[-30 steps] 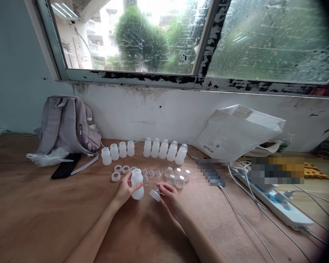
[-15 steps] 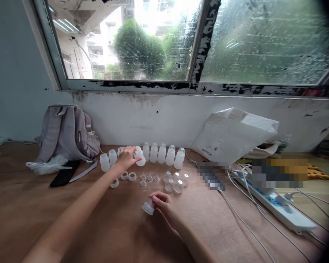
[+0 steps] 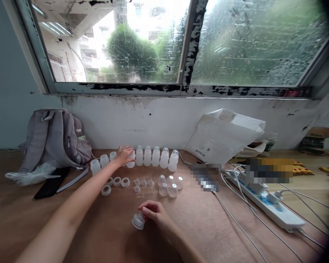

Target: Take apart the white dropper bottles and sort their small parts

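My left hand (image 3: 124, 155) reaches to the back row of baby bottles. Its fingers look spread beside a frosted white bottle (image 3: 131, 163), which they seem to touch; part of that bottle is hidden. To its right stand several capped bottles (image 3: 155, 157), and to its left several open-topped bottles (image 3: 95, 167). Closer in, my right hand (image 3: 153, 213) pinches the tip of a clear bottle nipple set in a white collar (image 3: 138, 222), held low over the table. Between the hands lie loose collar rings (image 3: 117, 181), clear nipples (image 3: 143, 182) and domed clear caps (image 3: 172, 190).
A grey backpack (image 3: 56, 140), a plastic bag (image 3: 34, 174) and a black flat case (image 3: 50, 184) lie at the left. On the right are a white packaging bag (image 3: 222, 135), a blurred phone-like object (image 3: 207, 179), and a power strip (image 3: 274, 210) with trailing cables.
My left hand's fingers have spread and its grip on the bottle has loosened. My right hand still holds the nipple and collar, turned slightly. The view has shifted to the right.
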A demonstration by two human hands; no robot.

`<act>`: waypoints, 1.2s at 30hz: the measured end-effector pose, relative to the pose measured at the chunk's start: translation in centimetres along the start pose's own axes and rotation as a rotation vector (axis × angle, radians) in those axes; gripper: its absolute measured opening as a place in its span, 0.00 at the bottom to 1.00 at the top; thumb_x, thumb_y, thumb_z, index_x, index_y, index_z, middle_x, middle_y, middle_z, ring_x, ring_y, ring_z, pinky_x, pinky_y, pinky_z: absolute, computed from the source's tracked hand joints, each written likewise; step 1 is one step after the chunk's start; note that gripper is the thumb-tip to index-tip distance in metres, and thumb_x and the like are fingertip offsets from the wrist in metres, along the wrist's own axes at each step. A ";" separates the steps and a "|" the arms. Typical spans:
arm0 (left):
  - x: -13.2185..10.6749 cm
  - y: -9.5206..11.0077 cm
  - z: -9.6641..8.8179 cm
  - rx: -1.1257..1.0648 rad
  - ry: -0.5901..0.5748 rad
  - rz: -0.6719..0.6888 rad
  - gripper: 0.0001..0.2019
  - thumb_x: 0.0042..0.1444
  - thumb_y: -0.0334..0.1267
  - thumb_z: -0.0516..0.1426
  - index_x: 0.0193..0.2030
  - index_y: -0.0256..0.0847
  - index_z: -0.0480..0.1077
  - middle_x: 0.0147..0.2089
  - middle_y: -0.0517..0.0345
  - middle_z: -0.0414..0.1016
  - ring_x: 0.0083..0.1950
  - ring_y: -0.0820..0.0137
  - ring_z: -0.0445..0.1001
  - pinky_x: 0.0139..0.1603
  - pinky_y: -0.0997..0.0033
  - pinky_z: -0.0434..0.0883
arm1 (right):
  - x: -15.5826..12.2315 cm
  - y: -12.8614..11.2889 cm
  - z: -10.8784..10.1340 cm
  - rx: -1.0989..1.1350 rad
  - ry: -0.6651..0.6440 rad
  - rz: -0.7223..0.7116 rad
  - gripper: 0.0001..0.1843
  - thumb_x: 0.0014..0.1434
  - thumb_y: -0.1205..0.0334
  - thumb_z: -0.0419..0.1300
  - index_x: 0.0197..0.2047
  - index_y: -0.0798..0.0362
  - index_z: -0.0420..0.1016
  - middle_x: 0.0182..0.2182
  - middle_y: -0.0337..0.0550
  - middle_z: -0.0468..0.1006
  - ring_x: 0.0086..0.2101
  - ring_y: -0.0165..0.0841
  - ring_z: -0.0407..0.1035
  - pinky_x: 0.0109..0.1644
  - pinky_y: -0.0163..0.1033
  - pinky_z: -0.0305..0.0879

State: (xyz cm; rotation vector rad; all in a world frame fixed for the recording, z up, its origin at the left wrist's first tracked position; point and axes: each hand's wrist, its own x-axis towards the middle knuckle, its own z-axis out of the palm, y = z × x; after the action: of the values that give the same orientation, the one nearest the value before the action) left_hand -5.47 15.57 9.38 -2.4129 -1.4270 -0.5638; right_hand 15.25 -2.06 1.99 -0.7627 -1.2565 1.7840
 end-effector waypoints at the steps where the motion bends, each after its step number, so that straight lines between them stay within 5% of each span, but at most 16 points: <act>1: 0.0 0.0 0.3 0.011 0.004 -0.001 0.13 0.47 0.44 0.57 0.39 0.43 0.66 0.50 0.51 0.67 0.55 0.60 0.60 0.58 0.54 0.44 | 0.0 0.0 0.0 -0.003 -0.005 -0.002 0.11 0.45 0.55 0.63 0.29 0.54 0.75 0.18 0.36 0.68 0.21 0.24 0.58 0.27 0.32 0.53; 11: -0.5 -0.7 2.7 0.105 0.035 -0.054 0.08 0.52 0.41 0.53 0.39 0.43 0.66 0.46 0.53 0.68 0.47 0.63 0.65 0.56 0.53 0.46 | 0.1 0.1 0.0 -0.039 -0.009 0.015 0.14 0.44 0.53 0.63 0.29 0.57 0.75 0.18 0.35 0.66 0.21 0.24 0.58 0.27 0.31 0.52; 36: -0.6 -0.7 3.0 0.128 0.039 -0.180 0.14 0.52 0.33 0.51 0.47 0.44 0.64 0.48 0.51 0.69 0.52 0.60 0.62 0.57 0.46 0.41 | 0.5 0.3 -0.6 -0.078 0.026 -0.001 0.14 0.45 0.53 0.62 0.30 0.56 0.74 0.18 0.35 0.66 0.20 0.24 0.58 0.26 0.32 0.53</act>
State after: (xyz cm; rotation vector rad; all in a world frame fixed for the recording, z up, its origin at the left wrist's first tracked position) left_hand -5.79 16.70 6.43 -2.1788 -1.6228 -0.5388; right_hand 15.43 -1.37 1.53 -0.8267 -1.3153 1.7275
